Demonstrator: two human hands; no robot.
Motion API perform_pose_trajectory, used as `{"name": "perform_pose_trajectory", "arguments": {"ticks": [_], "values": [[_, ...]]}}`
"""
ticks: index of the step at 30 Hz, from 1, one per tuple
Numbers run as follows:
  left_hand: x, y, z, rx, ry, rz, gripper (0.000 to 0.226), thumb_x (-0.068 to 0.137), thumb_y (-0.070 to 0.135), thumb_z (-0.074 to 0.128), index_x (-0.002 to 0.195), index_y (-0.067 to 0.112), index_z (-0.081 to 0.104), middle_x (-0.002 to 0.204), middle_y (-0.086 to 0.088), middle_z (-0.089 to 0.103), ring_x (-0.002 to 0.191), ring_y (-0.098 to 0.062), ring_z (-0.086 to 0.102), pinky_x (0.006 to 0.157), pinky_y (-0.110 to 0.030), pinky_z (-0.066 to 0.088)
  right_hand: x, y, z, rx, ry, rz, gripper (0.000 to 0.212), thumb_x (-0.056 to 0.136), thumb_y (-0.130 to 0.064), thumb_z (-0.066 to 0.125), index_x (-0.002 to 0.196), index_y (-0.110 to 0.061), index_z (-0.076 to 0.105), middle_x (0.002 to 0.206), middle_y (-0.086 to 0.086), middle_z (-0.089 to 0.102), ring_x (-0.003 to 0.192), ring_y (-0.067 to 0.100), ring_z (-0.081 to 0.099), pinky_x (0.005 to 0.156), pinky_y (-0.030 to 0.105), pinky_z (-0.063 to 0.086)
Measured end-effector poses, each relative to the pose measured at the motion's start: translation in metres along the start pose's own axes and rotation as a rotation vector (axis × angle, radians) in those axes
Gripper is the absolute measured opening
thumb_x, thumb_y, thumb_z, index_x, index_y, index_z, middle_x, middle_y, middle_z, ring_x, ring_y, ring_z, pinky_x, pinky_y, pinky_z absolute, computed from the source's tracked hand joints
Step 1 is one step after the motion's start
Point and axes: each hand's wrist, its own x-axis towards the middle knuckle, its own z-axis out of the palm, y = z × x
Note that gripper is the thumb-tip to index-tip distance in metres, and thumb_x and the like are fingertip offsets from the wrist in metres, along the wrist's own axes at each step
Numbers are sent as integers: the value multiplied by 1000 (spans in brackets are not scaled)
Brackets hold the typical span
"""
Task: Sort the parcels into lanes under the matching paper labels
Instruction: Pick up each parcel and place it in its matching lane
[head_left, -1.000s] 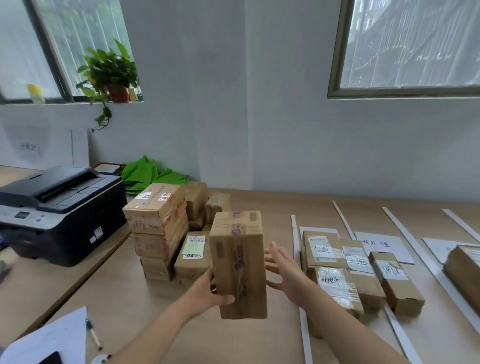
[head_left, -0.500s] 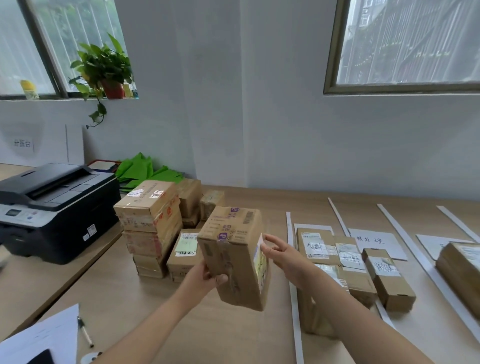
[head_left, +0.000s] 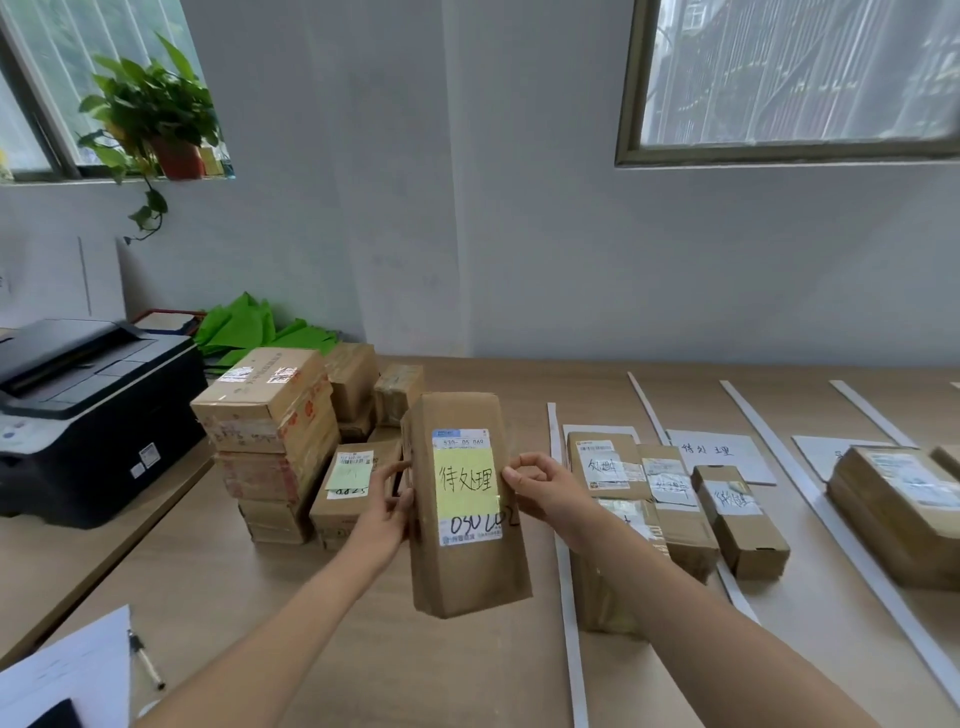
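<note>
Nearest me, at the table's (head_left: 218, 597) front left corner, lie a white sheet (head_left: 67, 670) and a pen (head_left: 147, 661). Just beyond, the person holds one parcel (head_left: 467, 504) upright, clear of the table, label side turned to the face. This is the reading step, I'd say: the yellow note (head_left: 466, 480) on it carries handwriting that looks the same as the writing on the paper label (head_left: 719, 457) lying farther right.

The left hand (head_left: 387, 512) clamps the parcel's left edge, its fingers (head_left: 397, 470) curled close around it. The right hand (head_left: 545, 491) meets the right edge with thumb and forefinger pinched narrow, the other fingers folded in; it steadies rather than carries.

The next move calls for carrying the parcel right, across the white strip (head_left: 563, 545), and setting it down flat in the lane under that label, beside the sorted parcels (head_left: 675, 499) already lying there. Free room is scant, so it should go to the near end or on top.

Behind the hands stands the unsorted stack (head_left: 270, 426), with smaller boxes around it. Farther right a second lane holds a large parcel (head_left: 898, 499); its paper label is mostly covered, so I cannot read it. A printer (head_left: 88, 405) sits at far left.
</note>
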Motion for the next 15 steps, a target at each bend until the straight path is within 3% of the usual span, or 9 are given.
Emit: {"name": "perform_pose_trajectory", "arguments": {"ticks": [3,6,9,10,13,15], "values": [[-5,14,16,6,39,-38,39,96,57,38,130,39,37,132,-8,59,119,-28,59,101,-47,50,-13,-3,12,29,21,-5,21,92,-26,70,107,-16,59,116,10,66,111,26,66,96,44,56],[-7,21,35,-59,84,-93,45,103,57,29,143,37,36,140,12,42,130,-18,43,115,-49,33,-29,-10,26,14,157,-73,24,97,-33,63,117,-21,59,123,2,64,113,18,62,94,36,55],[-1,12,50,-56,9,-118,82,73,95,30,138,49,46,146,13,49,136,-16,43,116,-52,31,-51,-18,29,50,256,-78,30,102,-44,50,128,-32,57,120,-10,63,109,9,58,82,23,47],[-2,8,53,-67,-18,-100,82,72,96,31,139,50,45,145,13,51,135,-17,44,116,-50,31,-58,-19,26,64,264,-52,34,103,-47,46,133,-36,56,120,-12,61,108,7,56,82,23,44],[-18,20,61,-120,-49,-33,59,94,70,35,144,41,45,143,12,51,134,-13,43,116,-39,31,-75,-21,18,102,287,-2,42,103,-56,37,136,-40,57,117,-14,65,106,6,56,83,26,43],[-26,21,64,-108,-108,-23,65,91,75,34,145,41,43,146,12,50,136,-12,42,115,-38,31,-81,-17,19,81,292,5,43,101,-60,35,136,-46,55,119,-15,64,106,4,56,82,26,44]]}}
